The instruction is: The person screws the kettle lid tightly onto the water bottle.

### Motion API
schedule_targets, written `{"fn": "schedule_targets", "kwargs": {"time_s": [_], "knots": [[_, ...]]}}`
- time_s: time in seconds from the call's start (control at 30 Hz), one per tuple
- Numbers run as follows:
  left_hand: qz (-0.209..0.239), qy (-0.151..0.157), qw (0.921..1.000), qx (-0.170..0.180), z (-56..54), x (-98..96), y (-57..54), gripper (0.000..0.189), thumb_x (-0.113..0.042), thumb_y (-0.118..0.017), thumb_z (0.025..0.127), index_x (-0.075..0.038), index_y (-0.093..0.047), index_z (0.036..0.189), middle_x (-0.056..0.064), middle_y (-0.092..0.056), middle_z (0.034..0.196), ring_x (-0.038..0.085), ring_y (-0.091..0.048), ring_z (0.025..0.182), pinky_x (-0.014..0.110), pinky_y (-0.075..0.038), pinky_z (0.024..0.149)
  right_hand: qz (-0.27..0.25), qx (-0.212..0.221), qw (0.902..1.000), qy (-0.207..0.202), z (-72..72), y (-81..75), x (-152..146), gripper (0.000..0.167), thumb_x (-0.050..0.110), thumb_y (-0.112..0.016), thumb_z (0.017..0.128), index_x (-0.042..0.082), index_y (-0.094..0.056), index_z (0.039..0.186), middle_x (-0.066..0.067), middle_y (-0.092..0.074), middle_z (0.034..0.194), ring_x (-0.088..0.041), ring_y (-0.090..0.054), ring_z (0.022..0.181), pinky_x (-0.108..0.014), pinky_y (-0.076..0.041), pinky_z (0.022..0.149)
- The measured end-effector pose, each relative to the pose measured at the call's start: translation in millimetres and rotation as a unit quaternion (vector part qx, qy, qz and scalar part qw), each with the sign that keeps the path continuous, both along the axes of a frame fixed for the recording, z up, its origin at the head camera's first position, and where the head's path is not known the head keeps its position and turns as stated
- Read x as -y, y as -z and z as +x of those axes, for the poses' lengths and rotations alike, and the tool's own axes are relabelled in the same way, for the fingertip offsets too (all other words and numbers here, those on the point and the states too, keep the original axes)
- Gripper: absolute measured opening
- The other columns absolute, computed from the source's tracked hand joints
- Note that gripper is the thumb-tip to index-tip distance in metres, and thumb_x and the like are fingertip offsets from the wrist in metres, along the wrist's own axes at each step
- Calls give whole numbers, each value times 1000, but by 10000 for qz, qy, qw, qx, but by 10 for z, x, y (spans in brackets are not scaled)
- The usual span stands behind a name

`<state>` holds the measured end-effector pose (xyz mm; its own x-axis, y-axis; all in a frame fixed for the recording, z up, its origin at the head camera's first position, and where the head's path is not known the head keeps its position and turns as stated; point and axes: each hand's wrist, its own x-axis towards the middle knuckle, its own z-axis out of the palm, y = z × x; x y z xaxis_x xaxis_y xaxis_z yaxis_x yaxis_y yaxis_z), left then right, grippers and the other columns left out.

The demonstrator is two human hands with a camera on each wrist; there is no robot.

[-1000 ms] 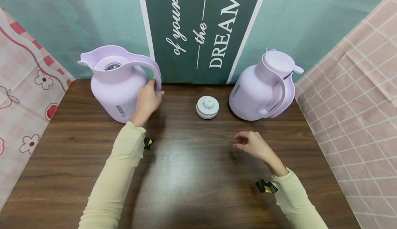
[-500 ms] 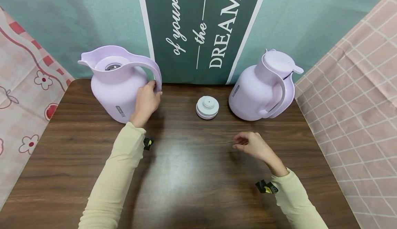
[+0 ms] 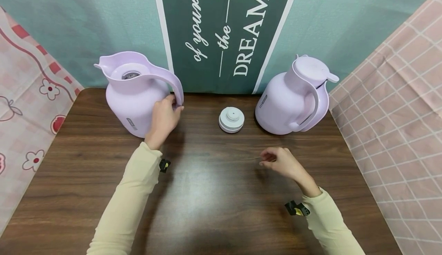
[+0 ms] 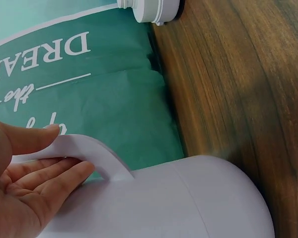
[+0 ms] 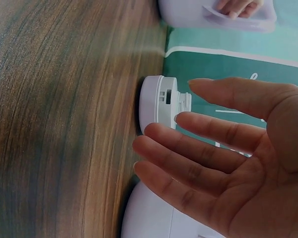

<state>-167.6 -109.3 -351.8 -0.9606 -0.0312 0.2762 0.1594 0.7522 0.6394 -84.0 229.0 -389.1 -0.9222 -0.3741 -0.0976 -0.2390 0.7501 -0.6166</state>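
Note:
At the left of the head view, a lilac thermos jug (image 3: 138,90) stands without a lid, its round inner mouth showing. My left hand (image 3: 164,120) holds its handle (image 3: 177,90); the left wrist view has the fingers passed through the loop and the thumb (image 4: 32,139) over the outside. Over the table at right, my right hand (image 3: 281,161) holds nothing, its fingers loosely bent. Ahead of it sits a round white jug stopper (image 3: 231,120), knob side up. To the right of that stands a second lilac thermos jug (image 3: 286,101) with its lid (image 3: 310,68) on.
The jugs and the stopper are along the back of a dark wooden table (image 3: 207,178). Behind them hangs a green printed cloth (image 3: 214,82). Patterned cloth (image 3: 397,124) closes off the right side, and flowered cloth (image 3: 41,132) the left.
My left hand has shifted the left jug slightly to the right and turned it a little, its spout swinging round. The right hand, the stopper and the right jug have stayed put.

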Motion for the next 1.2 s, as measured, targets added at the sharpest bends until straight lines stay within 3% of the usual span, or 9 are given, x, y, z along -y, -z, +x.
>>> {"fn": "schedule_targets", "kwargs": {"time_s": [0.27, 0.7, 1.2], "knots": [[-72, 112, 9999, 1, 115, 21, -6, 18, -9, -68, 80, 5, -59, 87, 20, -63, 79, 39, -57, 76, 45, -43, 70, -33, -2, 10000, -27, 6, 14, -6, 19, 7, -71, 75, -4, -65, 89, -10, -65, 82, -19, -62, 73, -28, -50, 64], [-241, 246, 9992, 210, 295, 42, -73, 18, -8, -67, 79, 6, -58, 85, 21, -62, 77, 41, -57, 79, 46, -44, 70, -11, -77, 10000, -32, -2, 7, -5, 20, 4, -71, 75, -5, -64, 91, -12, -65, 83, -21, -63, 73, -31, -51, 65], [-220, 413, 9989, -28, 550, 142, -58, 12, -2, -60, 76, 8, -60, 84, 24, -63, 80, 45, -58, 80, 49, -44, 72, -5, -79, 9999, -69, -6, -2, 18, 24, 3, -70, 75, -7, -63, 96, -17, -65, 87, -26, -63, 78, -35, -51, 69]]}}
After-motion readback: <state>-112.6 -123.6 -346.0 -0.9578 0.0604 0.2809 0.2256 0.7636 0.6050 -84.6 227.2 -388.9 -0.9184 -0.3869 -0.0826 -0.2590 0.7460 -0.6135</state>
